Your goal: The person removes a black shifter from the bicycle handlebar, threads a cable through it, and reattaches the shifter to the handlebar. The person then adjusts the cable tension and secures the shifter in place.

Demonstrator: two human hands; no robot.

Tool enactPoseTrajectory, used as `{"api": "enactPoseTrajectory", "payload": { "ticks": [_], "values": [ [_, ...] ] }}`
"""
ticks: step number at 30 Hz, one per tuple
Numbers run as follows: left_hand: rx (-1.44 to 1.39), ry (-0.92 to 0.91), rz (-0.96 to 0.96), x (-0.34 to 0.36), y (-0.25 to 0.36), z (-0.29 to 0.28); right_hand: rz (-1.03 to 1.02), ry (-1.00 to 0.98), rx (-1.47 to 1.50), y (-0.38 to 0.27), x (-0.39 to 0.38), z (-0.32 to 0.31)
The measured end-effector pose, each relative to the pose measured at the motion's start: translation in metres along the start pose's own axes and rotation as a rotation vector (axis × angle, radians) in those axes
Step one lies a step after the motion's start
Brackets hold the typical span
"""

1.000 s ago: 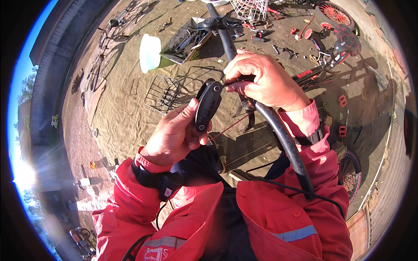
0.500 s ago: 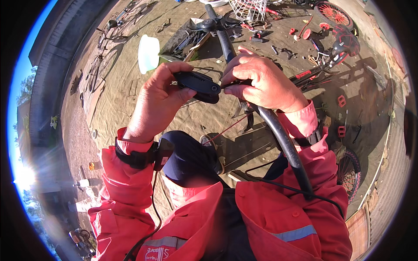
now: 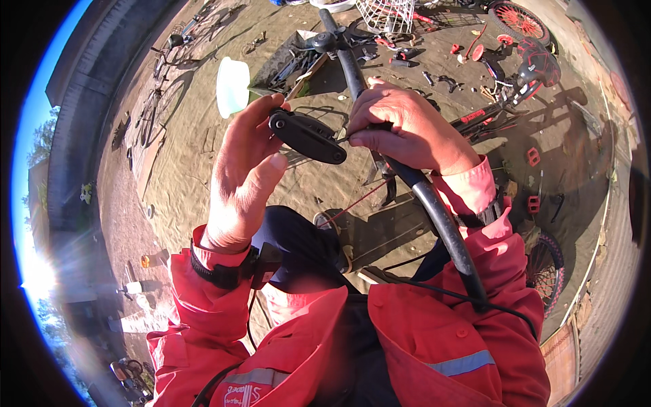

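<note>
At left hand (image 3: 239,178) (grip parted, thumb off), folding tool (image 3: 308,139) slants down rightward, far end toward right hand (image 3: 412,130), closed round black bar (image 3: 437,209).

White lettering stood on the left front of the red jacket (image 3: 434,332), in an emblem (image 3: 242,395) with a few upright bars, just below a grey band (image 3: 261,376). Lettering also ran along the red-and-black bicycle frame (image 3: 472,117) on the right of the view (small, slanted and too far off to spell out with confidence). The dark bicycle saddle (image 3: 539,70) near it bore a small pale mark, too tiny to read. On the folding multi-tool (image 3: 305,136), shade left any marking uncertain.
</note>
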State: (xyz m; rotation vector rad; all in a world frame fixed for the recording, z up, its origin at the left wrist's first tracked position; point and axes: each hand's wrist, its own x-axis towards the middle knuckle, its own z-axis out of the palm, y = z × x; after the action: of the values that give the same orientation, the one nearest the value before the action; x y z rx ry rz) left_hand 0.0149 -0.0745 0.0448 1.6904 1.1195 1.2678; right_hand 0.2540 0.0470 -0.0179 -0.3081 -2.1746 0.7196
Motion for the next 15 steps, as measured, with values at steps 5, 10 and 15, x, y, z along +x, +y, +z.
{"api": "enactPoseTrajectory", "payload": {
  "ticks": [5, 10, 15],
  "values": [
    [-0.330, 0.159, -0.319, -0.002, -0.001, 0.002, -0.035, 0.064, 0.051, 0.001, 0.001, 0.003],
    [-0.325, 0.047, -0.124, -0.007, -0.003, 0.004, 0.038, -0.010, 0.007, -0.004, 0.002, -0.002],
    [-0.282, 0.036, -0.125, -0.029, -0.010, 0.013, 0.019, 0.041, -0.030, -0.003, 0.003, 0.001]
  ]
}}
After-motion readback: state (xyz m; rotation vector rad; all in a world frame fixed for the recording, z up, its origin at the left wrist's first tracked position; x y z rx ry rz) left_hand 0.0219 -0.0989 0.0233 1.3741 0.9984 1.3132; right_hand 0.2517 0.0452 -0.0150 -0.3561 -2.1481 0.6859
